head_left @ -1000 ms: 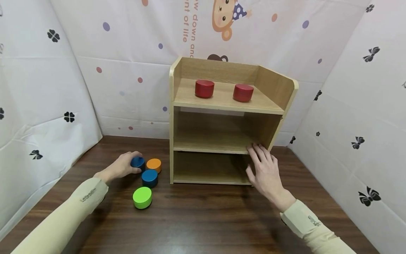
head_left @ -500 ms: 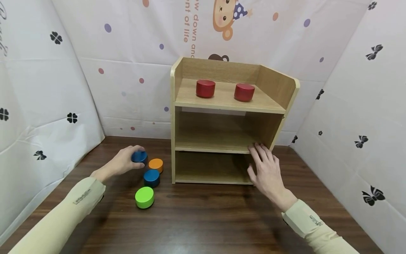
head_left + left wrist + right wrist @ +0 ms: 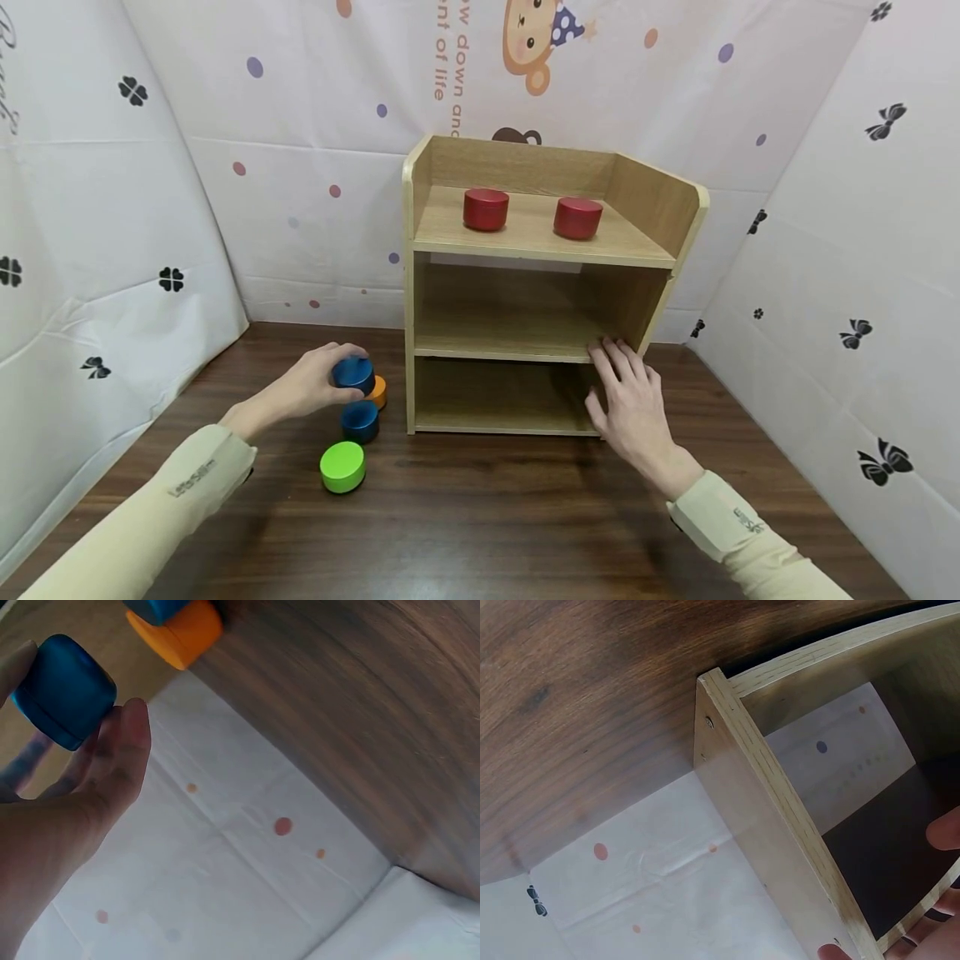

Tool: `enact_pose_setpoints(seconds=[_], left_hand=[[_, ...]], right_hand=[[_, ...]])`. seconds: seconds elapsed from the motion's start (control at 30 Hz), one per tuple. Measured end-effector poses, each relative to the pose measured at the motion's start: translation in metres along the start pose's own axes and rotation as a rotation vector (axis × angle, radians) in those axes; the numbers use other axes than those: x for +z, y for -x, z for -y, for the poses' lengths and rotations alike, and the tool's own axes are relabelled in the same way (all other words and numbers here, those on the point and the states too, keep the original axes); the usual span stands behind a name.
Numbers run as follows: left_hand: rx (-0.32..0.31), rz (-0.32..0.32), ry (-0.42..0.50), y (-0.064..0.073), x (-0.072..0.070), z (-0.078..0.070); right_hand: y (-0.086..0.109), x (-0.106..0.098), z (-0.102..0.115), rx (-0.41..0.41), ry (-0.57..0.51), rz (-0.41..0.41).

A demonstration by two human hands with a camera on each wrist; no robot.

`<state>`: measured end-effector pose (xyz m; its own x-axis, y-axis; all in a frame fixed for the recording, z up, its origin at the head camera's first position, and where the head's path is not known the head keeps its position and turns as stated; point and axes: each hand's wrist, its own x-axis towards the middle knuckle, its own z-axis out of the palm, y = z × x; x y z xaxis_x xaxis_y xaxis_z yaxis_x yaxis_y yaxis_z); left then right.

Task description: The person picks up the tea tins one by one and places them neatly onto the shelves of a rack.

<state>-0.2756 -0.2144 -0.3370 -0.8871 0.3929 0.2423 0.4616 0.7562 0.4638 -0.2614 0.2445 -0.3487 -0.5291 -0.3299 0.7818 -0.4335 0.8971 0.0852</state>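
My left hand [image 3: 307, 385] holds a blue round tin [image 3: 354, 375] between thumb and fingers, raised off the table. In the left wrist view, the tin [image 3: 64, 694] shows tilted, with a seam near its lower edge. Just behind it is an orange tin [image 3: 380, 393], partly hidden in the head view. A second blue tin [image 3: 360, 422] stands nearer, and a bright green tin [image 3: 342, 467] sits closest to me. My right hand [image 3: 630, 408] rests its fingers on the middle board's front edge at the right end of the wooden shelf unit [image 3: 495, 312], thumb lower down.
Two red tins, the left one [image 3: 486, 210] and the right one [image 3: 577, 218], stand apart on the unit's top board. Its side panel [image 3: 765, 817] meets the dark wooden table [image 3: 465, 525]. Patterned white sheets [image 3: 315, 225] enclose the back and sides.
My left hand has lifted the blue tin from beside the orange one and carried it right, so it now overlaps the orange tin. The right hand stays at the shelf.
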Motion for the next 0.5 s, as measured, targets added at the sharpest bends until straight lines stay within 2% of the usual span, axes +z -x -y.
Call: enact_pose_setpoints(seconds=[0.27,0.5], left_hand=[[0.056,0.029,0.022,0.002,0.000,-0.012],[0.074,0.055,0.020,0.005,0.002,-0.022]], right_hand=[[0.000,0.000,0.000,0.000,0.005,-0.004],[0.000,0.000,0.000,0.000,0.007,-0.006]])
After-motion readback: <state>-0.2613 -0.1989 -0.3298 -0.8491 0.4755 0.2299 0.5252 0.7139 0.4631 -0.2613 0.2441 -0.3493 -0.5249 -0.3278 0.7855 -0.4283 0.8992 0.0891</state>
